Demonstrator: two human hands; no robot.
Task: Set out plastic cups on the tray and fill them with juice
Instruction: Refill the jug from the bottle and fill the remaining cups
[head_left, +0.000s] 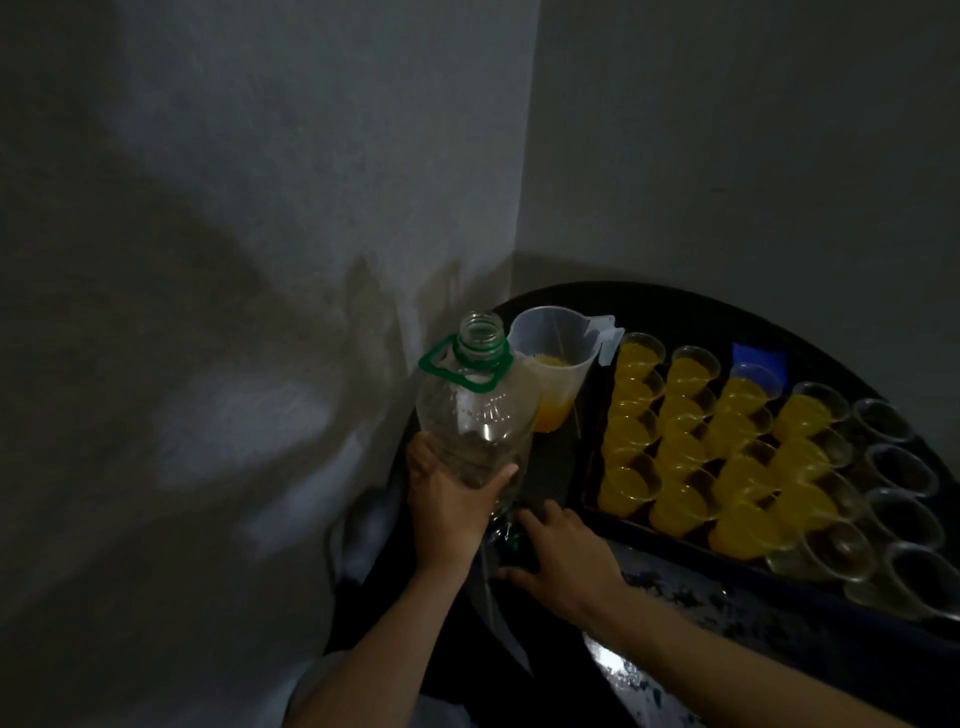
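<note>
My left hand (447, 499) curls its fingers round the empty bottle (475, 410) to keep it upright. My right hand (561, 556) lies with fingers spread near its base (steadying, probably). The cups (675, 447) crowd the tray (649, 531) at right, most holding juice.

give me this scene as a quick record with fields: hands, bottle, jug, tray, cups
left hand: grips the bottle around its lower body
right hand: low beside the bottle's base; what it touches is unclear
bottle: clear, uncapped, green handle ring at the neck, looks empty
jug: clear plastic, a little orange juice at the bottom, left of the tray
tray: dark, holds the cups in rows
filled cups: four rows with orange juice
empty cups: one row on the right side, not yet filled
</note>
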